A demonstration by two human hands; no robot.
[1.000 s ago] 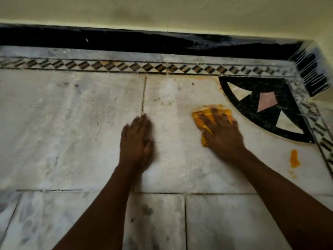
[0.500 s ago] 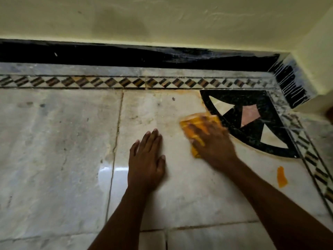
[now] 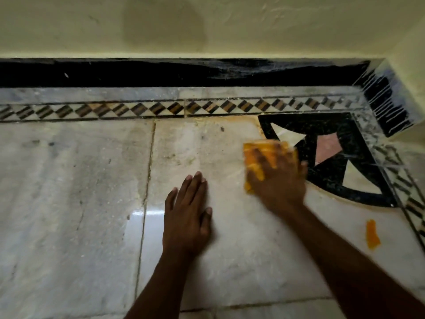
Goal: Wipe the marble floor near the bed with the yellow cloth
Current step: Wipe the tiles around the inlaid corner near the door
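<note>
The yellow cloth [image 3: 264, 155] lies bunched on the white marble floor [image 3: 76, 192], just left of the black corner inlay. My right hand [image 3: 279, 180] presses flat on top of it, fingers spread over the cloth, and looks blurred. My left hand [image 3: 187, 215] rests palm down on the same slab, to the left of and nearer than the cloth, holding nothing. No bed shows in this view.
A black quarter-circle inlay [image 3: 333, 180] with pink and cream triangles fills the room's corner. A diamond-pattern border strip [image 3: 161, 109] and a black skirting [image 3: 161, 73] run along the yellow wall. A small orange smear [image 3: 372, 237] marks the floor at right.
My right hand and the cloth have slid rightward toward the black inlay. My left hand has shifted from the slab joint to a spot right of it. The view has tilted up toward the wall.
</note>
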